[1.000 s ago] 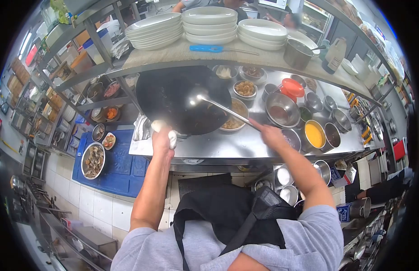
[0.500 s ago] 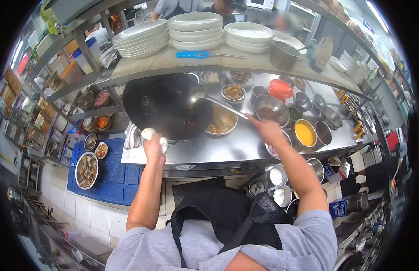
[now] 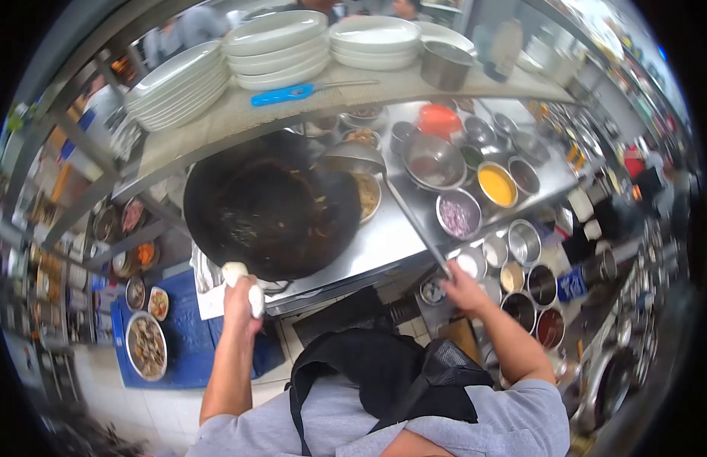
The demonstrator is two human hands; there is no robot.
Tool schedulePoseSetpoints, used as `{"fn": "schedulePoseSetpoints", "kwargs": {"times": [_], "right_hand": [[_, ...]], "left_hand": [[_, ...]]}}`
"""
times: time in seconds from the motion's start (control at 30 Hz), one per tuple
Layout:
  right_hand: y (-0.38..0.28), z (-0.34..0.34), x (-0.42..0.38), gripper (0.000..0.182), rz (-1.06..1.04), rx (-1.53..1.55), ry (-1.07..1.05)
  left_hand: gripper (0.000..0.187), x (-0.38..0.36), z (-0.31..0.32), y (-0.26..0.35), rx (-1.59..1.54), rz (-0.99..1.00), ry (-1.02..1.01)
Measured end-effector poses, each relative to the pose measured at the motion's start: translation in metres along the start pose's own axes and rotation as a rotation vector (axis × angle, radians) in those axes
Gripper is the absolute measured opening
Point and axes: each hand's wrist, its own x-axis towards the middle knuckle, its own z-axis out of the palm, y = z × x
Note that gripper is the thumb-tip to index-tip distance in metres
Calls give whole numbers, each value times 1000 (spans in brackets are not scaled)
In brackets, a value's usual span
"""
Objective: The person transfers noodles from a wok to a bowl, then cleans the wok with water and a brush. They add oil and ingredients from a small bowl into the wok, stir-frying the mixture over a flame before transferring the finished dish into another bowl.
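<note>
A large black wok [image 3: 254,236] rests on the steel counter, dark and glossy inside with small scraps of food. My left hand [image 3: 241,298] is closed around a white cloth [image 3: 256,301] bunched at the wok's near edge; the handle beneath is hidden. In my right hand [image 3: 465,291] is the end of a long-handled ladle [image 3: 411,215]. Its round bowl [image 3: 353,158] hangs over the wok's right rim with the rounded underside up. Partly behind that rim sits a white bowl of pale food [image 3: 369,199].
Stacked white plates [image 3: 276,46], a blue-handled tool [image 3: 283,94] and a metal pot [image 3: 446,65] stand on the shelf above. Right of the wok are chopped purple onion [image 3: 459,213], yellow liquid [image 3: 497,184] and a steel bowl [image 3: 434,161]. A blue surface [image 3: 190,335] holds filled bowls at left.
My right hand has come down and nearer my body with the ladle, whose bowl has turned over. The left hand stays on the cloth. The whole view has shifted and tilted.
</note>
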Motion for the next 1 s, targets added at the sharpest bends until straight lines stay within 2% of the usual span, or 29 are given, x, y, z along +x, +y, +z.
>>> {"fn": "schedulePoseSetpoints", "kwargs": {"times": [0.07, 0.1, 0.13, 0.2, 0.27, 0.33, 0.4, 0.43, 0.47, 0.53, 0.57, 0.63, 0.67, 0.73, 0.8, 0.87, 0.93, 1.0], "right_hand": [[13, 68, -41, 26, -78, 203, 26], [19, 92, -64, 24, 217, 640, -146], [18, 108, -88, 24, 199, 619, -64], [-3, 114, -137, 23, 224, 571, 115], [-39, 108, -189, 24, 296, 557, 266], [-56, 106, -249, 41, 297, 555, 403], [-79, 119, -309, 63, 158, 589, 623], [-114, 130, -342, 81, 226, 509, 650], [-117, 149, -370, 72, 341, 512, 722], [-98, 217, -420, 50, 531, 426, 857], [-91, 249, -449, 50, 566, 449, 945], [-86, 311, -500, 29, 645, 500, 1136], [-86, 339, -526, 29, 673, 518, 1196], [-87, 389, -562, 30, 693, 848, 1377], [-90, 433, -593, 26, 734, 826, 1508], [-108, 469, -610, 24, 795, 761, 1693], [-124, 483, -630, 27, 857, 824, 1756], [-112, 508, -647, 28, 902, 899, 1966]], "left_hand": [[8, 7, 1, -9, 7, -173, -134], [8, 5, 13, -8, 53, -241, -198], [8, 0, 27, -10, 104, -312, -270], [9, 7, 46, -29, 186, -330, -413], [10, 1, 70, -36, 188, -486, -598], [8, -33, 106, -47, 254, -578, -743], [6, -67, 132, -65, 343, -669, -878], [7, -79, 134, -68, 320, -799, -955], [8, -97, 145, -83, 313, -909, -1028], [10, -141, 157, -104, 418, -1001, -1176], [10, -174, 160, -118, 487, -966, -1256], [9, -230, 161, -149, 599, -933, -1462], [9, -266, 159, -162, 639, -954, -1515], [10, -337, 157, -178, 758, -909, -1589], [10, -410, 144, -205, 819, -997, -1628], [9, -474, 129, -236, 881, -1288, -1727], [11, -549, 101, -276, 925, -1349, -1787], [9, -621, 68, -301, 949, -1284, -1833]]}}
